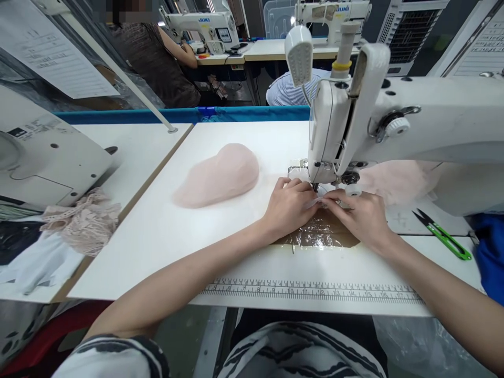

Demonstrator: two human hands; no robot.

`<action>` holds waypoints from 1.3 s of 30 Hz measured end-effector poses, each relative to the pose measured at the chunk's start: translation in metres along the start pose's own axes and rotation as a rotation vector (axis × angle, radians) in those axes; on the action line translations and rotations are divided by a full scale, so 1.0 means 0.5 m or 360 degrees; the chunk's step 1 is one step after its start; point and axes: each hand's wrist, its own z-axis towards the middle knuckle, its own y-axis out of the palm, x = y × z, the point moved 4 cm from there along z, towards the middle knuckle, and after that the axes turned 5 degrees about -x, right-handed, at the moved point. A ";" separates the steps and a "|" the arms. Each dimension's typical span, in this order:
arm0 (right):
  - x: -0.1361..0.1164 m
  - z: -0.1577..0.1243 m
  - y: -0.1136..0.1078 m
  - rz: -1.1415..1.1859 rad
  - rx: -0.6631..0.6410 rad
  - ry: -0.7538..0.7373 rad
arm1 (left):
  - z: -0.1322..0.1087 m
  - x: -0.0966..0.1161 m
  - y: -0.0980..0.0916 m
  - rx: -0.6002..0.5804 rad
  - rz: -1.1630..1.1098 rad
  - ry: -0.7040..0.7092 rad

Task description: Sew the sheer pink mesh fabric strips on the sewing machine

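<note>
Both my hands are at the needle area of a white sewing machine (331, 126). My left hand (291, 205) lies just left of the presser foot, its fingers closed on the edge of a small piece of thin, pale fabric (317, 201). From the right, my right hand (358, 212) pinches the same fabric between thumb and fingers. Most of this piece is hidden by my fingers. Under my hands is a brown patch covered with shiny clear tape (321, 231). More sheer pink fabric (397, 181) lies behind my right hand, beneath the machine arm.
Pink cup-shaped fabric pieces (224, 176) lie left on the white table (165, 247). Green thread snips (447, 236) rest at the right beside blue cloth (490, 252). A ruler strip (307, 290) runs along the front edge. Lace (88, 220) lies far left. A co-worker (153, 63) sits beyond.
</note>
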 end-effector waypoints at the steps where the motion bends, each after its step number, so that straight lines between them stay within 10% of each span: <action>1: 0.000 -0.001 0.000 0.0033 -0.0030 -0.0003 | -0.001 0.000 -0.001 -0.0044 -0.0019 0.0032; 19: -0.050 -0.027 -0.006 0.0146 -0.0311 -0.0525 | -0.090 0.028 -0.014 0.0016 0.0426 0.0623; 39: -0.055 -0.028 -0.005 0.0063 -0.0370 -0.0519 | -0.088 0.022 -0.013 -0.0054 0.0318 0.0530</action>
